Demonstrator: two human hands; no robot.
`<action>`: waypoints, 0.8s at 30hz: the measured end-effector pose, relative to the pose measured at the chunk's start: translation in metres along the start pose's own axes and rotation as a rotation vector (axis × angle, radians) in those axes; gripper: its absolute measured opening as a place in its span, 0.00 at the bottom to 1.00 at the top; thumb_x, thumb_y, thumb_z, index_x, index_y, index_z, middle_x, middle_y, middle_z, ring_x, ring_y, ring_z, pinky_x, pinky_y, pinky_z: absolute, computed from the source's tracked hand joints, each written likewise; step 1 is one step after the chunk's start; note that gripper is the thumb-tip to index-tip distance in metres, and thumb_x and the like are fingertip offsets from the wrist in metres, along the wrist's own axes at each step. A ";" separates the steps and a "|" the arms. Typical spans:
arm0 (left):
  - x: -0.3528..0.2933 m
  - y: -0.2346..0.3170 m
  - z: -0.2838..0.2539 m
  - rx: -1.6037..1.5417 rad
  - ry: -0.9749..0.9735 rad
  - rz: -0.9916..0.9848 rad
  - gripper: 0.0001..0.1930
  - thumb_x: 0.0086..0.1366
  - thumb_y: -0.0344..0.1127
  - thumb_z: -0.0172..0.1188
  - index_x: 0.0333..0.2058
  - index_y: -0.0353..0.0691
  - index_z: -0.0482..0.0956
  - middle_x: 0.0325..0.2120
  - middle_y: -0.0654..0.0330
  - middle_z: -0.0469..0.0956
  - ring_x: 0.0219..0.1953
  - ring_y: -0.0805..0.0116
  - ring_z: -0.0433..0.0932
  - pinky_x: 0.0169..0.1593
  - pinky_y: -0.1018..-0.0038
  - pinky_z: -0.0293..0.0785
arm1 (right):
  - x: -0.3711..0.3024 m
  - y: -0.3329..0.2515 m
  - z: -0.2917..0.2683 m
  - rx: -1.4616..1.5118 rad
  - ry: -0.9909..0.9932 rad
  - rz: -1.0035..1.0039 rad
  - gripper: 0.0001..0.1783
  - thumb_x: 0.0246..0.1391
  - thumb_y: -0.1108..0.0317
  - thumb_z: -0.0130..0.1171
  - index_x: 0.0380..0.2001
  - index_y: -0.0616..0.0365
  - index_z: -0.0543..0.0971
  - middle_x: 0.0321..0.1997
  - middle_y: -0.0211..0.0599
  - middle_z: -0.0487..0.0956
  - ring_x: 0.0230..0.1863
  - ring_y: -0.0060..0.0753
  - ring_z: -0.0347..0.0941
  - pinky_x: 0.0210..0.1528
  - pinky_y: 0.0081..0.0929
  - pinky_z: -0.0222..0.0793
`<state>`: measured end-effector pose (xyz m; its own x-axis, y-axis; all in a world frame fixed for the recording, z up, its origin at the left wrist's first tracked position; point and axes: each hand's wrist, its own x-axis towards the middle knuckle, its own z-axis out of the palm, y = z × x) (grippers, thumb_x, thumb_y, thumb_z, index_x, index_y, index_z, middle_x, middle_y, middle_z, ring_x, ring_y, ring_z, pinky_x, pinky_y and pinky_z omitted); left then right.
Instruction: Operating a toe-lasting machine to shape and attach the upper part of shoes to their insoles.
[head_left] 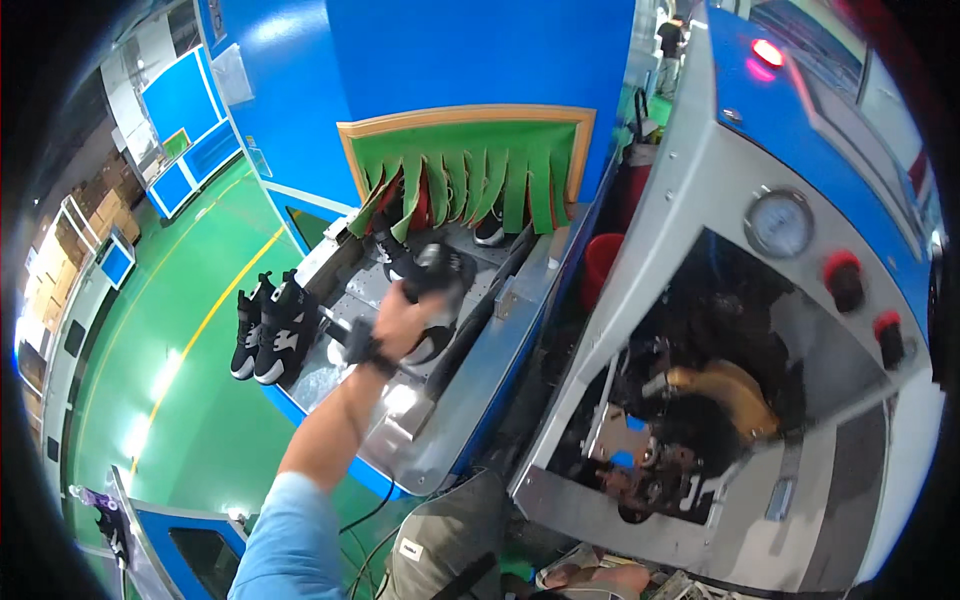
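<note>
My left hand [405, 322] reaches from below over the metal conveyor [370, 285], with its fingers closed around a black sneaker [447, 268] smeared by motion. A second black sneaker [392, 250] lies just beyond it, near the green strip curtain [455, 190]. Under the hand shows part of a shoe with a white sole [432, 347]. To the left, a pair of black-and-white sneakers [277, 330] stands at the conveyor's edge. Another shoe [490, 230] is partly hidden by the curtain strips. My right hand does not show.
A blue machine housing [480, 50] rises behind the conveyor. At the right stands a grey-and-blue machine with a pressure gauge [779, 224], red knobs [843, 272] and a lit red lamp [767, 52]. Inside it is a curved yellow part [735, 390]. A person [670, 50] stands far off.
</note>
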<state>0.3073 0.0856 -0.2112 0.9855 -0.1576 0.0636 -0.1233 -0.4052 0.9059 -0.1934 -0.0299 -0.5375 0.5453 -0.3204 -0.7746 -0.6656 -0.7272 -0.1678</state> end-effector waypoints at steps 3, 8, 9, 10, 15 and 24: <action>-0.094 -0.027 -0.060 -0.548 -0.016 0.095 0.28 0.60 0.38 0.68 0.55 0.31 0.72 0.43 0.57 0.82 0.42 0.70 0.80 0.47 0.71 0.78 | -0.033 -0.015 -0.026 0.422 0.364 -0.020 0.16 0.55 0.62 0.59 0.32 0.68 0.82 0.37 0.58 0.83 0.40 0.57 0.81 0.44 0.47 0.73; -0.292 -0.034 -0.054 -0.660 -0.444 -0.253 0.33 0.60 0.39 0.72 0.60 0.33 0.68 0.49 0.59 0.78 0.48 0.70 0.78 0.53 0.70 0.76 | -0.206 -0.083 -0.169 1.493 0.286 -1.194 0.64 0.59 0.53 0.69 0.76 0.59 0.30 0.65 0.52 0.70 0.69 0.43 0.63 0.72 0.39 0.53; -0.319 -0.041 -0.037 -0.788 -0.584 -0.234 0.34 0.60 0.39 0.72 0.60 0.34 0.68 0.50 0.59 0.78 0.49 0.70 0.77 0.54 0.70 0.75 | -0.233 -0.108 -0.189 1.544 0.333 -1.241 0.66 0.57 0.56 0.71 0.76 0.58 0.29 0.67 0.52 0.68 0.69 0.42 0.63 0.72 0.40 0.53; -0.346 -0.023 -0.023 -0.834 -0.715 -0.251 0.33 0.60 0.38 0.72 0.60 0.34 0.69 0.50 0.59 0.78 0.49 0.71 0.77 0.54 0.70 0.75 | -0.255 -0.122 -0.199 1.611 0.365 -1.318 0.67 0.55 0.59 0.73 0.76 0.58 0.29 0.68 0.52 0.66 0.70 0.41 0.62 0.72 0.41 0.54; -0.411 -0.024 0.027 -0.642 -0.513 -0.133 0.22 0.67 0.44 0.62 0.50 0.31 0.77 0.43 0.54 0.83 0.44 0.63 0.81 0.52 0.66 0.74 | -0.264 -0.086 -0.178 1.320 0.627 -0.991 0.66 0.46 0.70 0.74 0.75 0.64 0.35 0.69 0.51 0.63 0.66 0.42 0.66 0.69 0.39 0.62; -0.399 -0.014 0.037 0.189 -0.660 0.430 0.16 0.71 0.39 0.49 0.29 0.34 0.77 0.23 0.46 0.80 0.27 0.42 0.81 0.36 0.54 0.77 | -0.252 -0.035 -0.152 1.173 0.890 -0.681 0.52 0.45 0.68 0.71 0.72 0.64 0.59 0.59 0.46 0.75 0.57 0.42 0.74 0.61 0.38 0.69</action>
<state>-0.0889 0.1214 -0.2651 0.5826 -0.8091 0.0771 -0.5516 -0.3239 0.7686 -0.2301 -0.0166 -0.2436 0.7149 -0.6844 0.1431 0.0352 -0.1692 -0.9850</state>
